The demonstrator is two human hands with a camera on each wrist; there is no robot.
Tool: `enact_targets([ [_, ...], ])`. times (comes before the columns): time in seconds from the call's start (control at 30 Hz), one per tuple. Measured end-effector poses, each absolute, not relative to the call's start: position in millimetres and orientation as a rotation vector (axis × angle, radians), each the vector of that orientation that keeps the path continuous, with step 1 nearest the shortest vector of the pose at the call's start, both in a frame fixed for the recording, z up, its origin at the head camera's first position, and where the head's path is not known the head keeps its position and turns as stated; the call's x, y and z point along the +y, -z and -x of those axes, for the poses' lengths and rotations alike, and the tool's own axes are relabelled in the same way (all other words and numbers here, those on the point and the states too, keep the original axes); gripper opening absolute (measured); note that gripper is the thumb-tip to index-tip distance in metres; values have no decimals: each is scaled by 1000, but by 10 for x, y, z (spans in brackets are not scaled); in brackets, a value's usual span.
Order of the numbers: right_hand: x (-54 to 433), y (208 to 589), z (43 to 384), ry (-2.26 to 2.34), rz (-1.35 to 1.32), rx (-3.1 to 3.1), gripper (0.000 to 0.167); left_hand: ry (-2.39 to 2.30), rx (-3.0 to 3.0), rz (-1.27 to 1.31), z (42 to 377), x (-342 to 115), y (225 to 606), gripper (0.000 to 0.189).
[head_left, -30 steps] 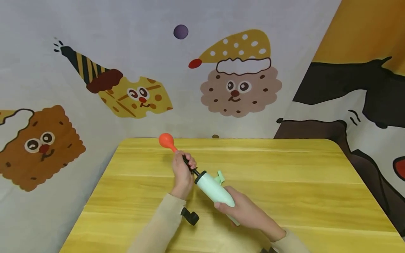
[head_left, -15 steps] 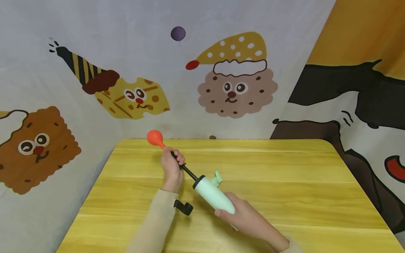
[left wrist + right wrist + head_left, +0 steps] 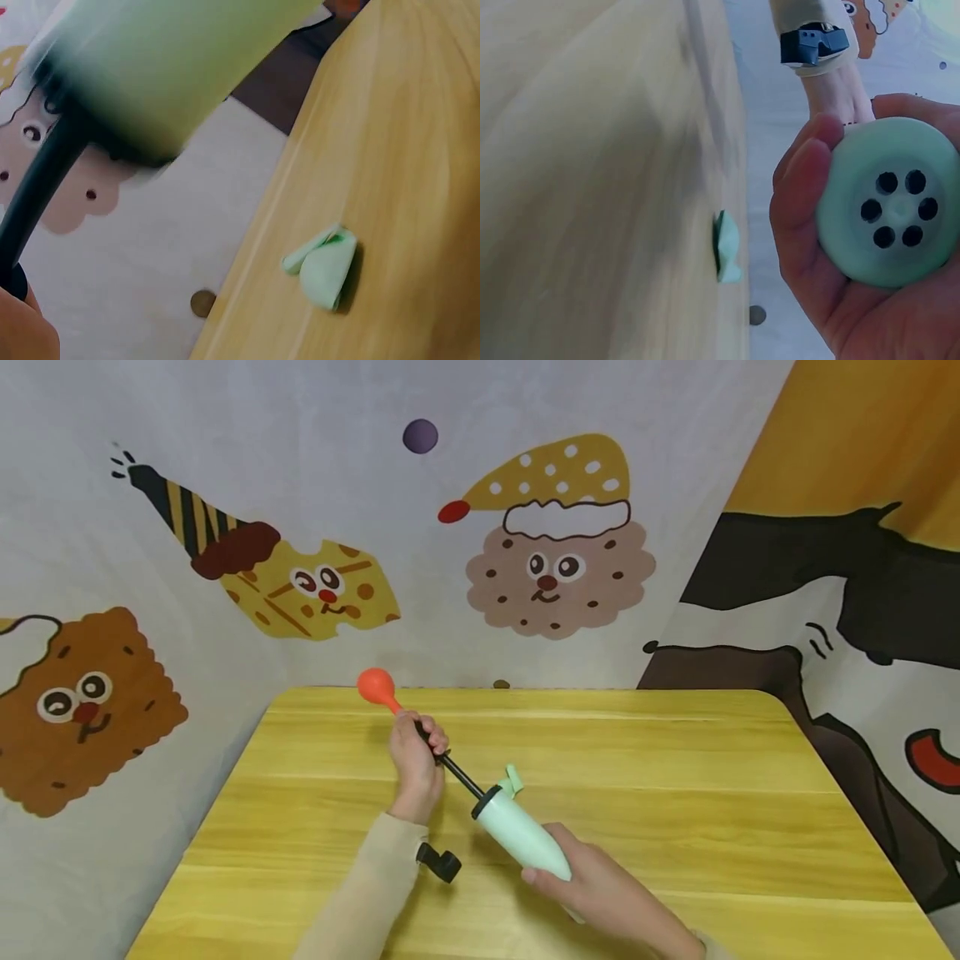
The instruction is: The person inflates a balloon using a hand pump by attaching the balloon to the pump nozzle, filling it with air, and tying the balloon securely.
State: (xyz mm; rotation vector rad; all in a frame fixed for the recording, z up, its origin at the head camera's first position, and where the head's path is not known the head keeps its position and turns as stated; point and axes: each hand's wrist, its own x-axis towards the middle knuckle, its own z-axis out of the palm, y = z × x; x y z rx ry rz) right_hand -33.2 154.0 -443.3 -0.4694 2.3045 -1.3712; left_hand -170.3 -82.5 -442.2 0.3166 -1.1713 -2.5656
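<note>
A hand balloon pump [image 3: 521, 832] with a pale green barrel slants between my two hands above the table. My left hand [image 3: 417, 758] grips its black far end, where a small round red balloon [image 3: 375, 685] sticks out past the fingers. A length of black rod [image 3: 463, 775] shows between this hand and the barrel's black collar. Lower right, my right hand [image 3: 600, 889] wraps round the rounded base of the barrel. In the right wrist view, several dark holes dot the barrel end [image 3: 900, 206]. A limp light green balloon [image 3: 326, 270] lies on the table beyond the pump.
The yellow wood-grain table [image 3: 675, 760] has rounded far corners and meets a pale cloth backdrop [image 3: 420, 602] printed with cartoon biscuits. A black wrist mount [image 3: 440, 862] juts from my left sleeve.
My left hand has drawn up and left from the barrel, so more black rod shows than a second ago. Since half a second ago, both hands and the pump have shifted slightly right.
</note>
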Motion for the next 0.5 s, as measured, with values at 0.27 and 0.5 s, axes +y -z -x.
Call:
enact_targets([
  [0.27,1374,4336,627,1417,523,2320,63,2662,-1265,-244,1575,-602,4400,36],
  [0.5,1245,4341,622,1496,476,2251,61,2616,-1309,-260,1634,-699,4385,44],
])
